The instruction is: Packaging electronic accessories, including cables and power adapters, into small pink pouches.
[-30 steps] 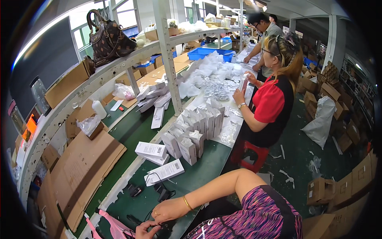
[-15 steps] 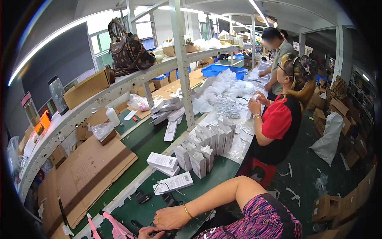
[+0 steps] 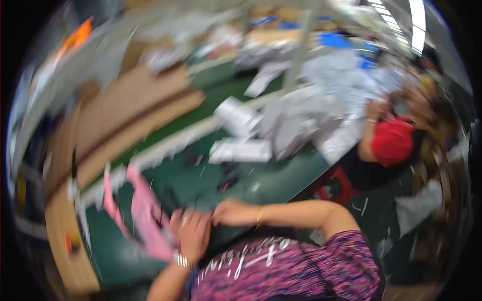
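Feed's blurry so I can't tell if my left hand (image 3: 193,232) or right hand (image 3: 234,213) grips anything, but the pink fabric strap (image 3: 145,211), lower left, looks light and floppy, probably best pinched mid-length.

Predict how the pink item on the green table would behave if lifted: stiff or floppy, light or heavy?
The pink item would probably sag, since its strips lie bent across the green table. It is likely light: they look thin, though blur hides the material.
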A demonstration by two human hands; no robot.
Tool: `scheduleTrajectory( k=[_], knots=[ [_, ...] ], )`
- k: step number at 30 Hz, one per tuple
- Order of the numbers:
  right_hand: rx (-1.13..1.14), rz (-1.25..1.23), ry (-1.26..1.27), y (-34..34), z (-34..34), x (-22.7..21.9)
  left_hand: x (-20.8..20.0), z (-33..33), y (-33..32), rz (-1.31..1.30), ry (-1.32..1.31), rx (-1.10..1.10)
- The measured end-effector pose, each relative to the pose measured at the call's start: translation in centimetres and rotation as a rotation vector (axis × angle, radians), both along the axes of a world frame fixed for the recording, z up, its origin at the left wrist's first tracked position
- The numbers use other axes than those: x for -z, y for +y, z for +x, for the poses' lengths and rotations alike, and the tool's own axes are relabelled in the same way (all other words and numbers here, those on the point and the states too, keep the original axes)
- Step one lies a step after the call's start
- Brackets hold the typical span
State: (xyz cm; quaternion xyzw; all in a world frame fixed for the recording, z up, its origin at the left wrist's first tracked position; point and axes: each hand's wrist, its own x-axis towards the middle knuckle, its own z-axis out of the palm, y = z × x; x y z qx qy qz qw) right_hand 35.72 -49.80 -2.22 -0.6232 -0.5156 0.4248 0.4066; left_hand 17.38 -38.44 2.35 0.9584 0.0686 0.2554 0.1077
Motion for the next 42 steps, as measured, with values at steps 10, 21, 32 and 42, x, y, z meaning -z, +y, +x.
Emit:
scheduleTrajectory(
  k=[10,21,32,42],
  knots=[
    [-0.204,-0.005,-0.568,-0.5,-0.6,-5.8,-3.1,-4.5,7.0,-0.384,-0.145,-0.283],
    [0.190,0.432,-0.746,12.9,-2.8,-0.3,-3.6,-2.4,5.5,-0.560,-0.203,-0.376],
    [0.216,0.783,-0.487,5.5,-3.5,-3.4,-2.6,-1.5,3.0,-0.659,0.011,-0.394],
    [0.299,0.307,0.285,3.6,-2.4,-6.7,-2.1,-1.9,2.2,-1.473,-0.234,-0.086]
  ],
)
